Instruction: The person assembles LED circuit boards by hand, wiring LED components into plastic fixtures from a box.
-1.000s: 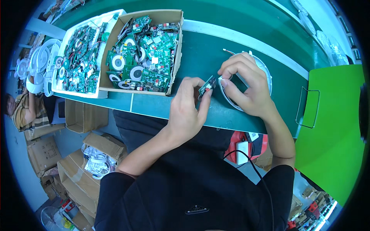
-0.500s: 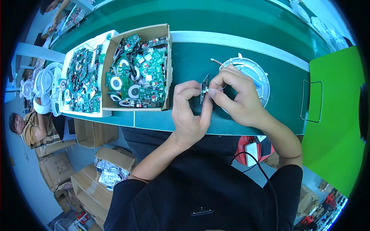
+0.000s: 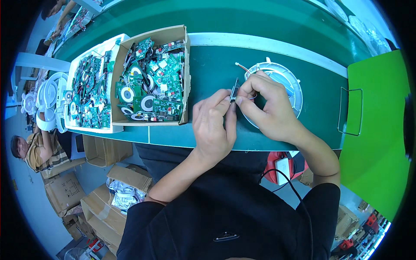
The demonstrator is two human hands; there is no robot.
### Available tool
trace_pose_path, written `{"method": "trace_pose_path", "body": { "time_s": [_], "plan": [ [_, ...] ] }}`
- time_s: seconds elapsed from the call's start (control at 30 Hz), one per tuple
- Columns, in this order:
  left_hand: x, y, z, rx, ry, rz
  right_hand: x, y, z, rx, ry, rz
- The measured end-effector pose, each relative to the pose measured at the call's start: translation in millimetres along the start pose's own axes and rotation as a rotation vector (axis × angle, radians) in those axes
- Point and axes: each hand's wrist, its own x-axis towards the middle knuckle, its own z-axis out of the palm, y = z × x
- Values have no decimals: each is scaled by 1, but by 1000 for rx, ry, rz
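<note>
My left hand (image 3: 213, 128) is closed on a small circuit board (image 3: 235, 88), gripped between fingers and thumb and seen nearly edge-on. Against the board's right side, my right hand (image 3: 274, 110) pinches a thin wire whose end is hidden by the fingertips. Partly under the right hand lies a round white plastic housing (image 3: 296, 96) with a light blue middle. From the housing's upper left, a lead with a small white connector (image 3: 238, 64) sticks out onto the green table.
Left of my hands stands a cardboard box (image 3: 187, 86) heaped with green circuit boards. Beside it is a white foam tray (image 3: 93, 129) of more boards, then white plastic rings (image 3: 51, 93). A bright green panel (image 3: 377, 130) with a wire handle (image 3: 360, 112) closes the right side. A person (image 3: 37, 149) sits at far left.
The board has tilted and turned more edge-on. My left fingers have folded further over it, and my right fingertips stay at its side with the wire.
</note>
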Motion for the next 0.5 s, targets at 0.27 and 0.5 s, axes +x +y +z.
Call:
{"method": "trace_pose_path", "body": {
  "time_s": [0.27,0.5],
  "plan": [
    [3,-1,1,-95,16,-75,3,-1,-7,-40,-51,-48],
    [23,-4,-6,-99,-12,-107,14,-7,-24,-180,78,-256]
  ]
}}
